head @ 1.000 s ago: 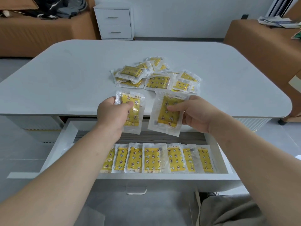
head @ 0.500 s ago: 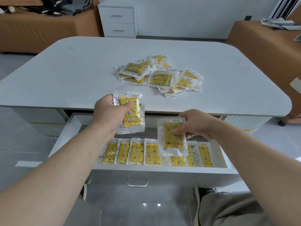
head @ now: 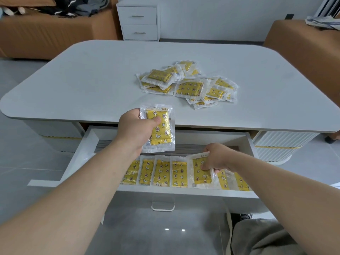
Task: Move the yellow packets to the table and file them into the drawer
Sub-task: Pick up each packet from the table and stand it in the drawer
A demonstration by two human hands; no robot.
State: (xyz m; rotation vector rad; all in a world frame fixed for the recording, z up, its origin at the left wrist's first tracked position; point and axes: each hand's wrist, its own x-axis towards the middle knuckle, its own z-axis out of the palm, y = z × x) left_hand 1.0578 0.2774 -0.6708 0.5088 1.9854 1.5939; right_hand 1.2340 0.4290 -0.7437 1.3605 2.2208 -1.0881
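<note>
My left hand (head: 135, 128) grips a yellow packet (head: 160, 129) upright over the table's front edge, above the open drawer (head: 81, 153). Down inside the drawer, my right hand (head: 218, 156) pinches a second yellow packet (head: 201, 172) and holds it among the row of filed packets (head: 161, 172), which stand side by side along the drawer's front. A loose pile of yellow packets (head: 189, 85) lies on the white table (head: 92, 85), right of centre.
The drawer's front panel and handle (head: 162, 206) jut toward me. A white two-drawer cabinet (head: 139, 21) stands behind the table, brown sofas to the left (head: 46, 34) and right (head: 303, 39). My trouser leg (head: 261, 238) shows at bottom right.
My right hand has carried its packet down from above the table edge into the drawer, to the row of filed packets. My left hand has kept its packet at about the same spot.
</note>
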